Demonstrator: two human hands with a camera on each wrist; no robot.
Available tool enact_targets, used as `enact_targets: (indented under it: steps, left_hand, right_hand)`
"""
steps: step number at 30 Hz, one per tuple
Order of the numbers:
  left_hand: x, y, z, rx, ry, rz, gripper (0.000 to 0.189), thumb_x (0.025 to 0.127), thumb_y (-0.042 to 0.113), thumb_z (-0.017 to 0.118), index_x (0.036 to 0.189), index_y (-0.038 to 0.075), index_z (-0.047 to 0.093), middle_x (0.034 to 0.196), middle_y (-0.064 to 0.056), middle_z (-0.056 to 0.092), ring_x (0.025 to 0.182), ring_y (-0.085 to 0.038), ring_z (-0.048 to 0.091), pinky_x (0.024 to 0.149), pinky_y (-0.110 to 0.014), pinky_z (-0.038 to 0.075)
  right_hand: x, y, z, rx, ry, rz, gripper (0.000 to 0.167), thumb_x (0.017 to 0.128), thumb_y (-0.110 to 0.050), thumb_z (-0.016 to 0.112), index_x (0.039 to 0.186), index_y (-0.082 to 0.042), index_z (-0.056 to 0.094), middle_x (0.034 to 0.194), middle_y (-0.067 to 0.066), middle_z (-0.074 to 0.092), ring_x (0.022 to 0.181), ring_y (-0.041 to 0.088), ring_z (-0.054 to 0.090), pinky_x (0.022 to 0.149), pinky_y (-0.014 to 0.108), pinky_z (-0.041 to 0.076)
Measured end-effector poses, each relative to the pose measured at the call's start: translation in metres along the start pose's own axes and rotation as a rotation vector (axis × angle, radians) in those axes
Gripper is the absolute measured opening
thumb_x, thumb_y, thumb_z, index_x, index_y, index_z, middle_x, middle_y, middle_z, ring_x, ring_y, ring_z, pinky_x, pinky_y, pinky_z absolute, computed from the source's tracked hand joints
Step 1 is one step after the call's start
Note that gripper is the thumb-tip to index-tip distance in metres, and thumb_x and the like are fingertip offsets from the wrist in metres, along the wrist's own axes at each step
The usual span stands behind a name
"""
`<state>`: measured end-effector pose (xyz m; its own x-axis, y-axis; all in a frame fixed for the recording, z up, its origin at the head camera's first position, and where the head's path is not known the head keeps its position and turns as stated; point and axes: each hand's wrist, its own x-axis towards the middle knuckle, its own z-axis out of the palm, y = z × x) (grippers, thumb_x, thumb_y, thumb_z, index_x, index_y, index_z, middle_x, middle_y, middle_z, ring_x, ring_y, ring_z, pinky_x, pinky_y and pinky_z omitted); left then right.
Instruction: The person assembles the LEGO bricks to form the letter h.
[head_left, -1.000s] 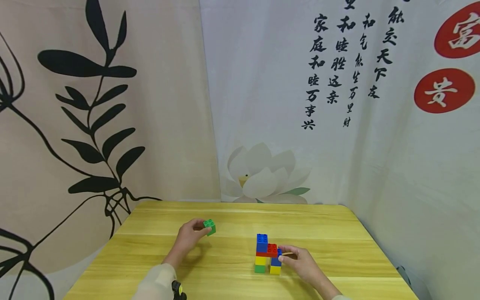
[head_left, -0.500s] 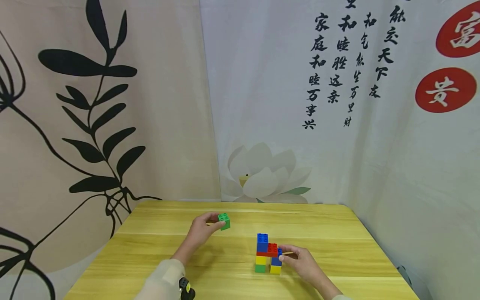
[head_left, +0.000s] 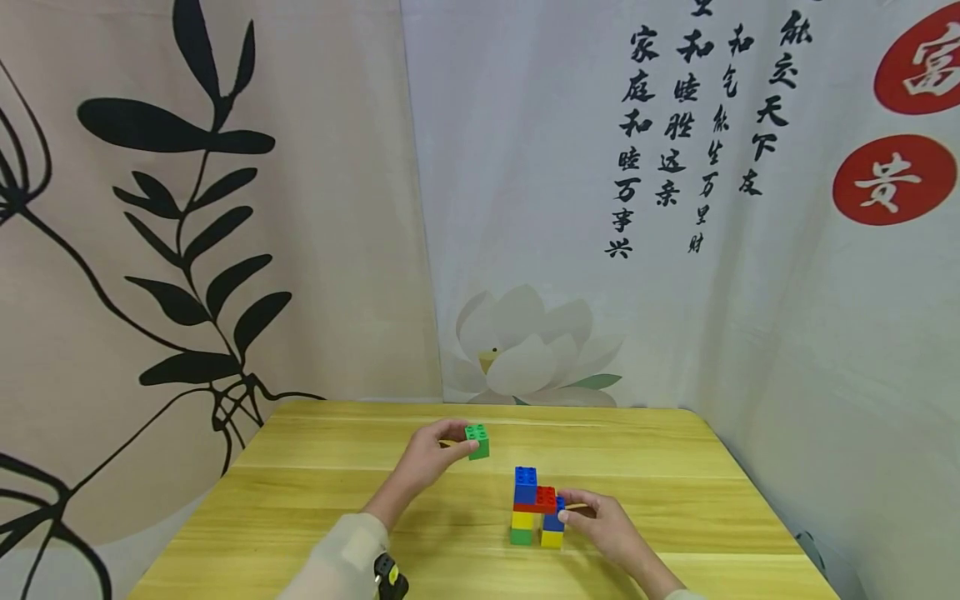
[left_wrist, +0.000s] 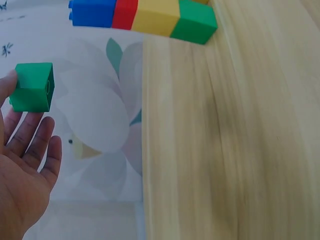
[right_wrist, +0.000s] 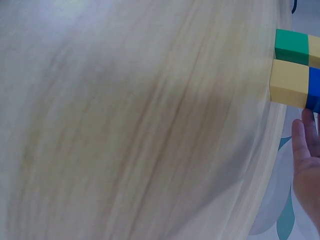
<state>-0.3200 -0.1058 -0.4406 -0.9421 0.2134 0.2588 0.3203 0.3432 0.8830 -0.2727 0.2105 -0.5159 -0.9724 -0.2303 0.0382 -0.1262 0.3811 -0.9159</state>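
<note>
My left hand (head_left: 429, 457) pinches a green toy building block (head_left: 477, 442) by its left side, above the table and left of a small block structure. In the left wrist view that green block (left_wrist: 33, 87) shows its hollow underside. The structure stands upright: a green block (head_left: 521, 537) and a yellow block (head_left: 522, 521) form its left column. A blue block (head_left: 552, 522) on a yellow block (head_left: 552, 540) makes the right one. Across both lies a red block (head_left: 546, 498), with another blue block (head_left: 526, 485) on its left end. My right hand (head_left: 606, 527) holds the right column's blue block between thumb and fingers.
The wooden table (head_left: 315, 500) carries the structure near its middle. Behind it hangs a cloth backdrop (head_left: 525, 208) with printed plants, a flower and writing. A dark device (head_left: 390, 577) sits on the left wrist.
My left hand has moved right and a little away from me with the green block, closer to the structure. The right hand and the structure have stayed in place.
</note>
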Motion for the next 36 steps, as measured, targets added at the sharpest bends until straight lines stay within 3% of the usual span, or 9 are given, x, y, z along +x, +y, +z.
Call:
enact_targets:
  steps: [16,21,27,36]
  left_hand:
    - [0.003,0.026,0.025,-0.019,-0.138,0.042,0.035,0.092,0.033,0.073,0.119,0.012,0.069,0.103,0.000,0.067,0.090,-0.020,0.062,0.081,-0.035,0.053]
    - [0.005,0.029,0.033,-0.031,-0.172,0.060,0.026,0.093,0.030,0.072,0.113,0.015,0.071,0.100,0.001,0.066,0.092,-0.025,0.062,0.080,-0.034,0.052]
    - [0.004,0.030,0.041,-0.015,-0.201,0.081,0.022,0.093,0.029,0.071,0.112,0.017,0.071,0.099,0.001,0.066,0.093,-0.021,0.061,0.082,-0.035,0.052]
    - [0.002,0.031,0.046,-0.037,-0.233,0.057,0.023,0.093,0.030,0.071,0.113,0.018,0.071,0.100,0.002,0.066,0.094,-0.022,0.061,0.080,-0.035,0.052]
  right_hand:
    - [0.000,-0.003,-0.001,-0.017,0.001,0.011,0.052,0.093,-0.032,0.071,0.132,0.001,0.060,0.123,0.016,0.064,0.104,0.026,0.063,0.087,0.041,0.054]
    - [0.000,-0.004,0.000,-0.016,0.006,0.017,0.051,0.093,-0.031,0.071,0.132,0.001,0.060,0.122,0.015,0.065,0.104,0.026,0.064,0.087,0.041,0.054]
    - [-0.001,-0.004,0.000,-0.002,0.005,0.015,0.052,0.093,-0.031,0.071,0.133,0.001,0.060,0.122,0.015,0.065,0.104,0.026,0.064,0.086,0.041,0.054]
    - [-0.001,-0.003,0.001,0.009,-0.001,0.002,0.053,0.093,-0.031,0.071,0.133,0.003,0.059,0.122,0.016,0.065,0.103,0.027,0.065,0.085,0.040,0.054]
